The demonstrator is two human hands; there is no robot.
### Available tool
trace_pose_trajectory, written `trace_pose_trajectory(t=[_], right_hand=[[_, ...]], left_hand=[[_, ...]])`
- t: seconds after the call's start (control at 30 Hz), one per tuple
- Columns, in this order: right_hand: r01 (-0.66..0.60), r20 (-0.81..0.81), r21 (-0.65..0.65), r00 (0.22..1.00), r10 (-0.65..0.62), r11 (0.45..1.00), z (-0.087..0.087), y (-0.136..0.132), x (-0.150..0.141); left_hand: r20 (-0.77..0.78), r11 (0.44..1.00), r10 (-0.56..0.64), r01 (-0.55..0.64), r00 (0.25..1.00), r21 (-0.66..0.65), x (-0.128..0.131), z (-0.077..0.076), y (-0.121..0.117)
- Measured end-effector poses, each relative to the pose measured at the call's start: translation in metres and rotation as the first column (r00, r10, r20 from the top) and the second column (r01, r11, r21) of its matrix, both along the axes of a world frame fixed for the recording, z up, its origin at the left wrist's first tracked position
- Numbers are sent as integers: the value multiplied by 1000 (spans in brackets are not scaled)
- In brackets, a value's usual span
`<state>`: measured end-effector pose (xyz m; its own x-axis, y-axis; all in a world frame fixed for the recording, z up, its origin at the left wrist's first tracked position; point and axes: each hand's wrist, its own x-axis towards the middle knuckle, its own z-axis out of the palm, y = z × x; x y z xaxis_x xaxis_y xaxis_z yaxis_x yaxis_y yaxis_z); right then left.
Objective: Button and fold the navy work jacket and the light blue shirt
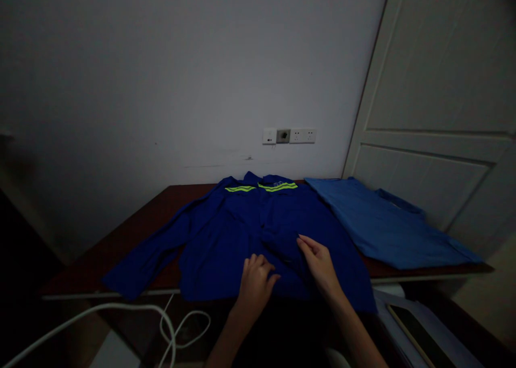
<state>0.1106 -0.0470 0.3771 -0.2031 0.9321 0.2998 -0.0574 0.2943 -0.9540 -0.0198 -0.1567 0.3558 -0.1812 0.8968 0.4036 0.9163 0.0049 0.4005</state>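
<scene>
A dark blue work shirt [229,244] with yellow-green reflective stripes across the chest lies spread front up on the table, its collar toward the wall. One sleeve stretches out to the left and hangs over the front edge. With thumb and fingertips, my right hand [321,261] pinches a fold of the shirt's front, slightly right of the middle. My left hand [257,283] is over the lower front of the shirt, fingers loosely bent and thumb apart, with nothing visibly held.
A lighter blue garment [382,231] lies folded on the right of the dark red table [137,223]. Behind are wall sockets [303,136] and a white door [427,105]. A white cable [121,306] loops below the front edge at left. A dark flat object [419,333] lies low at right.
</scene>
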Motion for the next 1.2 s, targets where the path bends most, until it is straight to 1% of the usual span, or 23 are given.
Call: trace_pose_trajectory(t=[0.17,0.3,0.43,0.5,0.57,0.73,0.83,0.9,1.07,1.2], right_hand=[[-8,14,-13,1000,8,1000,2,-1,1],[-19,17,6,1000,19,1000,8,-4,2],[-25,35,58,999,23,998,17,-12,3],[-57,55,82,997,53,995,22,-17,4],[-108,77,102,992,100,989,27,-24,4],[-230,151,138,966,209,963,35,-38,4],[-283,181,156,950,254,946,36,-43,5],[-296,192,162,945,264,941,37,-44,5],[-330,228,138,928,294,934,36,-44,5],[-318,241,123,928,283,940,34,-43,5]], left_hand=[[177,999,27,-30,984,13,0,-3,6],[215,1000,13,-18,977,25,2,3,3],[188,985,-104,75,977,158,3,15,-9],[186,970,-159,119,970,213,3,21,-15],[207,963,-183,133,961,236,2,27,-18],[324,954,-199,107,925,281,2,36,-15],[412,948,-191,58,891,313,3,37,-12],[454,947,-173,21,874,321,4,37,-10],[475,947,-169,9,864,320,6,35,-10],[466,942,-177,13,867,335,4,33,-10]])
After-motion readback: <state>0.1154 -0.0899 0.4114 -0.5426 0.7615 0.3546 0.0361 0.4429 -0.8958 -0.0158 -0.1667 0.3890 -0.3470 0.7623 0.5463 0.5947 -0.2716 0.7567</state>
